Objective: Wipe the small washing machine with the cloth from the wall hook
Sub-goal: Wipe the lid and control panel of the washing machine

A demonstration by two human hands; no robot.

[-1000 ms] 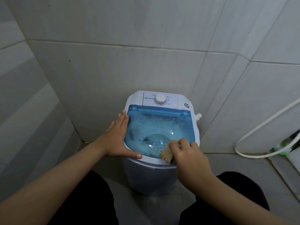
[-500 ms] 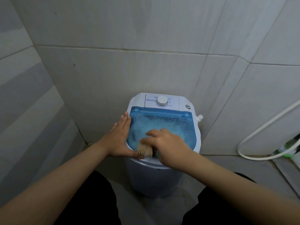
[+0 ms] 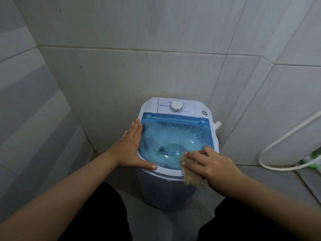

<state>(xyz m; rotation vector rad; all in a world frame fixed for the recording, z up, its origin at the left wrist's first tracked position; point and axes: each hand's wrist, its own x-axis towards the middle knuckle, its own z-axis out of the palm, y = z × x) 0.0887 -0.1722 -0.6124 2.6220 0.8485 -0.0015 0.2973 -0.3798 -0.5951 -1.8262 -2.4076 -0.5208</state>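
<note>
While my left hand (image 3: 129, 150) lies flat, fingers spread, on the washing machine (image 3: 175, 157) rim left of its blue lid (image 3: 173, 136), my right hand (image 3: 211, 164) presses the tan cloth (image 3: 190, 176) onto the lid's front-right corner, fingers curled over it. Blue logo beside the dial (image 3: 176, 106): too small to read.

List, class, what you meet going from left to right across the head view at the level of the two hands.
Left hand → blue lid → cloth → right hand → white hose
</note>
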